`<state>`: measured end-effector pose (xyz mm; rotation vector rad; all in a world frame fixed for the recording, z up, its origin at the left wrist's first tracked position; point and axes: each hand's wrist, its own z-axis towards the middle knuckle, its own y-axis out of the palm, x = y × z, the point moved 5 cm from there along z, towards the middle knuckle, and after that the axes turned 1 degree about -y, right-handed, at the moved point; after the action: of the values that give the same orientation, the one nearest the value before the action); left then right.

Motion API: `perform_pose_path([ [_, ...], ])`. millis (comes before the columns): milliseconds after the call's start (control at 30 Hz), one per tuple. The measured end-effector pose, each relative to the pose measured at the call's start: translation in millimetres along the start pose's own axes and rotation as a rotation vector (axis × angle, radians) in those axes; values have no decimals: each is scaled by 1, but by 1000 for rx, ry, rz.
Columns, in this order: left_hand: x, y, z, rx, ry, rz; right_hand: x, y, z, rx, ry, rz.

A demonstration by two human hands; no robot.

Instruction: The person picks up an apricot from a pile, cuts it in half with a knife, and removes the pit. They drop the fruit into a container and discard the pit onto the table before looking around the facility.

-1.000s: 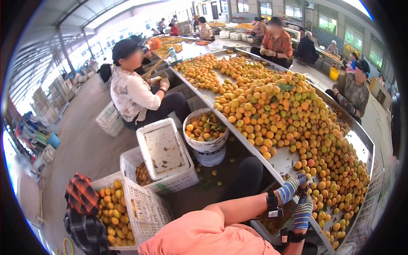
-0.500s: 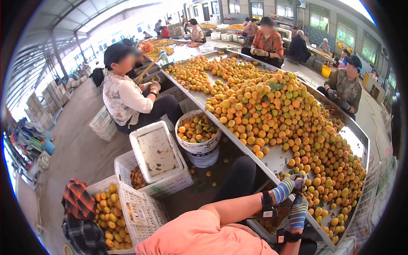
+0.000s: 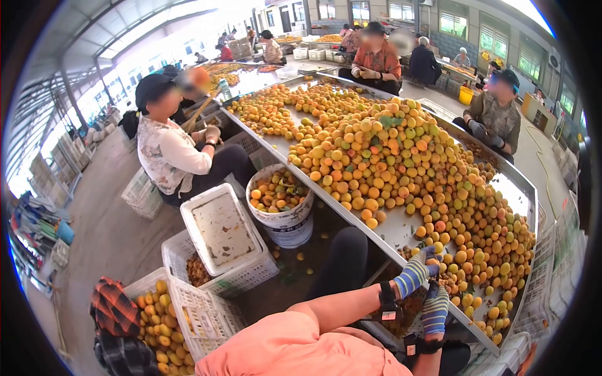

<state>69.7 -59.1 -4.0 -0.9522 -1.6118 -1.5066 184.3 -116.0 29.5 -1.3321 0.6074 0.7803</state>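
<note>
Both my hands wear striped blue and yellow gloves at the near edge of the metal table (image 3: 390, 245). My left hand (image 3: 416, 271) has its fingers closed at the table's rim, beside the orange-yellow fruits (image 3: 389, 156) piled there. Just below it, my right hand (image 3: 434, 308) is closed too, its fingertips near the left hand's. Anything between the fingers is too small and hidden to name. Dark straps with small white tags circle both wrists.
On the left stand a white bucket of fruit (image 3: 291, 229), a shallow white tray (image 3: 221, 227) on a crate (image 3: 251, 276), and another crate (image 3: 200, 313) beside yellow fruit. A person (image 3: 179, 147) sits beyond them; other people sit around the tables.
The whole view has shifted a little, so the table and people appear farther left. My hands have moved slightly apart at the table's rim.
</note>
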Motion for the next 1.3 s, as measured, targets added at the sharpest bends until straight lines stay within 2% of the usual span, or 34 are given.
perform_pose_path([
  [67, -46, -15, 23, 74, -202, -160, -1, 0, -3, -7, 40, -129],
  [100, -55, -13, 21, -19, -249, -355, -6, 2, -5, -18, 65, -207],
  [200, -35, -10, -1, 79, -309, -397, 7, 8, -4, 3, 6, -266],
  [233, -33, -10, 2, 21, -278, -362, 8, 9, -7, 19, -6, -236],
  [333, 2, -1, -9, 60, -134, 64, 8, 9, -10, 16, 22, -245],
  [367, 1, 2, -6, -54, -102, 157, 1, 5, -10, 9, 35, -233],
  [500, -2, 9, -3, -3, 8, 232, -5, 2, -8, -17, 34, -184],
  [600, -24, 4, 7, 2, 55, 116, 1, 6, -8, -44, 21, -122],
  [667, -73, -9, 34, 68, -25, 145, 2, 10, -9, -75, 16, -88],
  [700, -69, -8, 35, 99, -64, 160, 2, 13, -8, -93, 13, -71],
  [800, -55, -12, 11, 97, -262, -357, 6, 21, -7, -137, 15, 17],
  [833, -47, -14, 7, 146, -315, -395, 11, 21, -7, -142, 34, 63],
  [933, -42, -32, 26, 85, -213, -517, 48, 9, -12, -88, 211, 290],
  [1000, -26, -34, 25, 86, -205, -434, 72, -3, -9, 7, 296, 361],
  [1067, -47, -28, 32, -38, -300, -428, 76, -16, 5, 152, 77, 215],
  [1100, -36, -12, 17, -67, -319, -454, 62, -20, 8, 202, -27, 206],
  [1167, -41, 4, 11, -216, -413, -319, 52, -18, 17, 71, -29, 287],
  [1200, -22, 18, -2, -270, -436, -203, 46, -18, 23, 8, -32, 327],
  [1233, -23, 27, 0, -394, -452, -199, 21, -21, 21, -88, -85, 441],
  [1300, -18, 38, -3, -571, -440, -294, 52, -24, 32, -83, 19, 318],
])
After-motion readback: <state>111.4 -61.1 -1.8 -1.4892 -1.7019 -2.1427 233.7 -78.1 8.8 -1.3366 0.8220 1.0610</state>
